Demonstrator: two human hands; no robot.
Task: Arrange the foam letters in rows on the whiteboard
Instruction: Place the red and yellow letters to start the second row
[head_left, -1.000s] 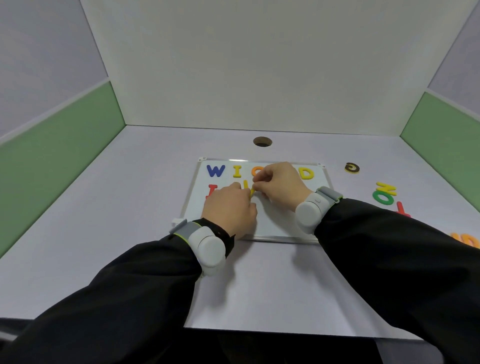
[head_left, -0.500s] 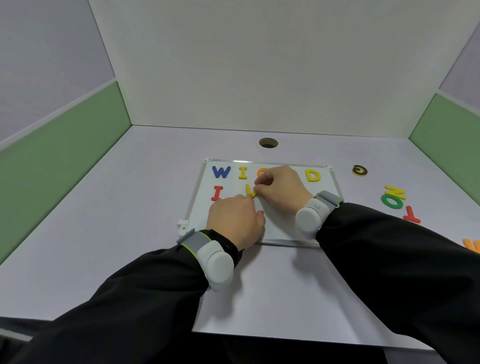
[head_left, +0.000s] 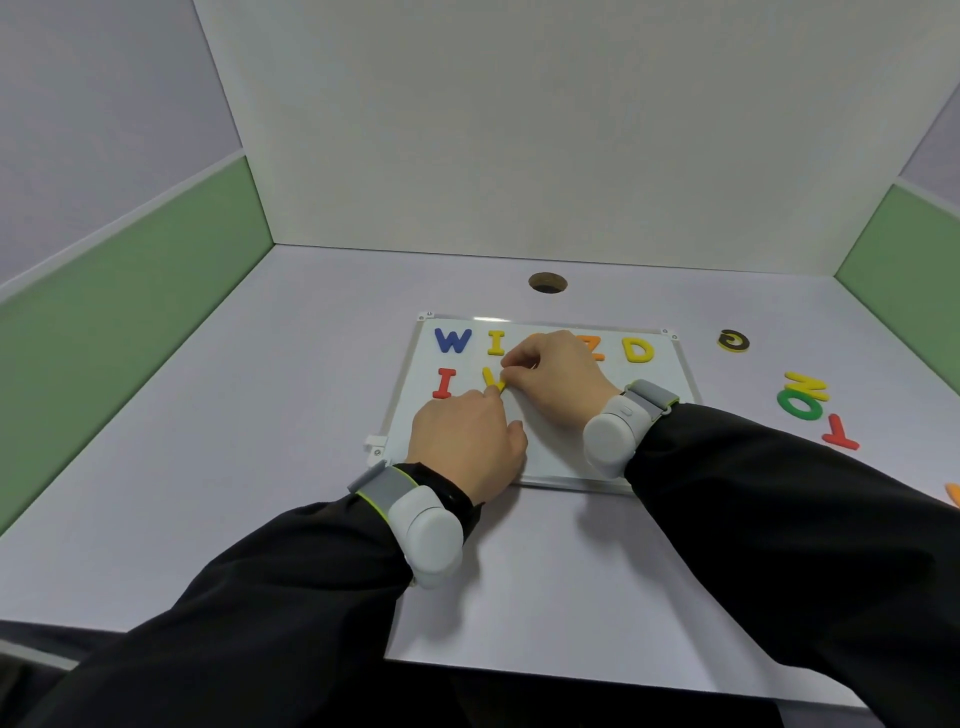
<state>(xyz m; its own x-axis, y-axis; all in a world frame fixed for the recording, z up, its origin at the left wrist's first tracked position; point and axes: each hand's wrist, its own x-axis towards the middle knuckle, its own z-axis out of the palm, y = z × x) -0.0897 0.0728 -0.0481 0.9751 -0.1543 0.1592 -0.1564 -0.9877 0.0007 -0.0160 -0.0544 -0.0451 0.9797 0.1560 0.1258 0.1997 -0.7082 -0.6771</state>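
Note:
The whiteboard (head_left: 571, 457) lies flat on the table. Its top row holds a blue W (head_left: 453, 340), a yellow I (head_left: 497, 343), an orange letter (head_left: 595, 349) mostly hidden by my right hand, and a yellow D (head_left: 638, 349). The second row starts with a red I (head_left: 445, 383), then a yellow letter (head_left: 491, 378). My right hand (head_left: 558, 376) pinches that yellow letter's right side. My left hand (head_left: 467, 441) rests on the board with a fingertip touching the letter's lower end.
Loose letters lie on the table right of the board: a dark, yellow-edged G (head_left: 733, 341), a yellow N (head_left: 806, 385), a green O (head_left: 800, 405), a red T (head_left: 840, 434) and an orange piece (head_left: 953, 493) at the frame edge. A round hole (head_left: 547, 283) sits behind the board.
Both hands stay on the yellow letter in the second row. They have shifted slightly, and the orange letter in the top row now shows.

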